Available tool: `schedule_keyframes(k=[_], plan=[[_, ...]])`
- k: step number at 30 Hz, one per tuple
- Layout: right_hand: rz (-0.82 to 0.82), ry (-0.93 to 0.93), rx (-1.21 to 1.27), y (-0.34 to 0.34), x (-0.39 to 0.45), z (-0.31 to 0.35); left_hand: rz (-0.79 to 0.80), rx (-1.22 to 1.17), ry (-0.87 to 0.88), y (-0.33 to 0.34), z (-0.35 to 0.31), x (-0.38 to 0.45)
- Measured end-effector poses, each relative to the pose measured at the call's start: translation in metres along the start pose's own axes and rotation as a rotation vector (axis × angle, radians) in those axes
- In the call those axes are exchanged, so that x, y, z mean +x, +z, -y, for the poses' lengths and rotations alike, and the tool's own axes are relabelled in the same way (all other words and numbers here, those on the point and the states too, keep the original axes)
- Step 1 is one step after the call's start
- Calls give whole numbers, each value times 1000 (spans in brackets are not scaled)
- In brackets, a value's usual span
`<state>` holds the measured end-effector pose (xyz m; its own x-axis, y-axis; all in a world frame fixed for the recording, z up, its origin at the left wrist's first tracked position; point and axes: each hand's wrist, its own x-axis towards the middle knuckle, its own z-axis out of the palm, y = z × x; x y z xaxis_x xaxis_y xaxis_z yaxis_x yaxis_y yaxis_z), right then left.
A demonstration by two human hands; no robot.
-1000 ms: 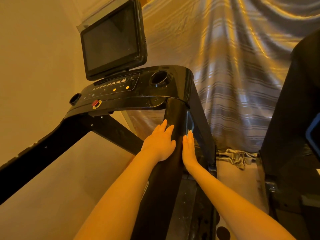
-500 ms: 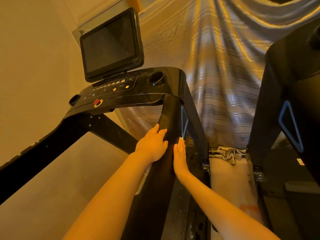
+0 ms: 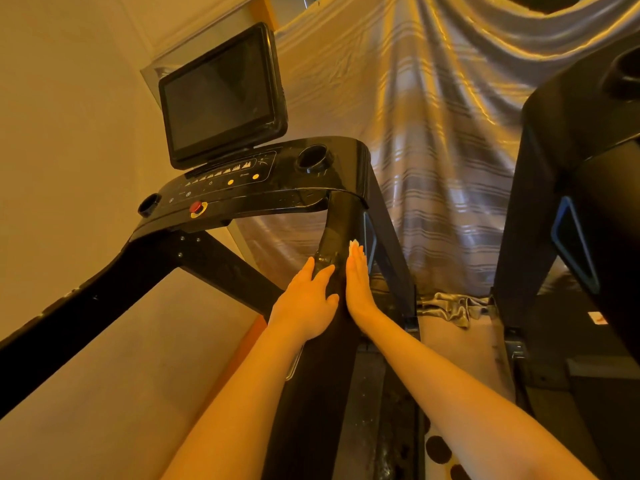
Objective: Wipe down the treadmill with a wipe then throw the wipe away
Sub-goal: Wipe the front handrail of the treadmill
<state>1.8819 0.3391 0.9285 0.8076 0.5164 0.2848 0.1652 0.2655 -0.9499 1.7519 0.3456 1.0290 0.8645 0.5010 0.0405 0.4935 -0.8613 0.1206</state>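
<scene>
Two bare forearms reach up and forward from the bottom of the frame, converging toward the centre. The left hand [image 3: 306, 301] lies palm down with its back to the camera, fingers [image 3: 320, 277] straight and close together, thumb spread toward the right. The right hand [image 3: 358, 282] stands on edge just beside it, palm facing left, fingers extended and pressed flat together, fingertips pointing up and away. A small pale patch shows at the right fingertips; what it is cannot be told. Both wrists are straight, in line with the forearms, and the two hands are narrowly apart.
</scene>
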Motion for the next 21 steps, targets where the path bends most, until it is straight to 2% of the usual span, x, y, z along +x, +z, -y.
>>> schedule_keyframes(k=[8, 12, 15, 21], plan=[[-1, 146, -28, -5, -1, -18, -6, -2, 2, -4, -4, -3], [42, -56, -49, -6, -11, -10, -10, -18, 4, -3, -2, -2], [96, -175, -182, -14, -10, -11, -16, -17, 4, 0, -1, -1], [226, -212, -492, -32, 37, -2, -20, -35, 11, -1, -1, -1]])
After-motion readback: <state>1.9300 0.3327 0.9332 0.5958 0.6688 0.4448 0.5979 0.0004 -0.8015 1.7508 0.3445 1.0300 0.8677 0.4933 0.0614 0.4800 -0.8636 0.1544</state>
